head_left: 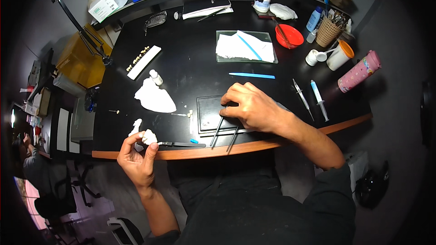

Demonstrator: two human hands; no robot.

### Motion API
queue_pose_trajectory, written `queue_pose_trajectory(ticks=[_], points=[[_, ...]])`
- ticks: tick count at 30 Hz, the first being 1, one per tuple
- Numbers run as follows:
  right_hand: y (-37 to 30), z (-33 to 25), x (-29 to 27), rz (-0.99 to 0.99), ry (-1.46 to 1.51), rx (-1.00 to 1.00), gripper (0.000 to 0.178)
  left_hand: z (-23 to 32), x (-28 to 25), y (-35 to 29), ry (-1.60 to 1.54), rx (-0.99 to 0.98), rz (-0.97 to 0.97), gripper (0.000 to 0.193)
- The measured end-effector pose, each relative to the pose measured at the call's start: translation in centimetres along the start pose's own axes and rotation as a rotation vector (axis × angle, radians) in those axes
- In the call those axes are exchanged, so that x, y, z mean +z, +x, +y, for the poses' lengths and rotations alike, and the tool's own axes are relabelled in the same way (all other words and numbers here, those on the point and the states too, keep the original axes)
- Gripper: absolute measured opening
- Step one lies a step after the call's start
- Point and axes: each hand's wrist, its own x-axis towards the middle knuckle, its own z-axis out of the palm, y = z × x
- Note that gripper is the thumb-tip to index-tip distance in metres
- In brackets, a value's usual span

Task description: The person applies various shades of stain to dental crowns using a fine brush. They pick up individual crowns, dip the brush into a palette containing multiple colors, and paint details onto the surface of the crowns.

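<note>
My left hand, near the table's front edge, pinches a small lumpy white piece that looks like plaster between thumb and fingers. My right hand reaches over a flat black rectangular box, fingertips closed at the upper end of a thin dark rod-shaped tool. A second dark rod slants beside it, its upper end hidden under the hand. A dark-handled slim tool lies between my hands, with a small blue piece by it. Crumpled white tissue lies beyond my left hand.
At left are a white strip with tooth-like pieces and a small white bottle. Farther back lie a glass plate and a red bowl. To the right are a syringe and a pink bottle.
</note>
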Motion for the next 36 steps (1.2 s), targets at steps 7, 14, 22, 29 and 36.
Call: queue_pose_trajectory(ticks=[7, 14, 22, 29, 36], points=[[-0.1, -4.7, -9.7, 0.441, -0.008, -0.105, 0.032, -0.2, 0.5, -0.6, -0.017, -0.066, 0.032, 0.033], [-0.1, -8.3, -13.4, 0.541, 0.149, -0.065, 0.019, -0.6, 0.7, -0.4, 0.051, 0.005, 0.0, 0.037], [20.6, -6.8, 2.8, -0.236, 0.322, -0.048, 0.012, -0.5, -4.4, -1.7, 0.181, 0.054, 0.121, 0.037], [31.7, -9.3, 14.2, -0.291, 0.087, 0.138, 0.015, 0.9, -6.3, -2.1, 0.398, 0.172, 0.177, 0.033], [34.8, -11.5, 16.8, -0.265, -0.04, 0.335, 0.017, 1.4, -8.1, -2.5, 0.437, 0.176, 0.231, 0.032]])
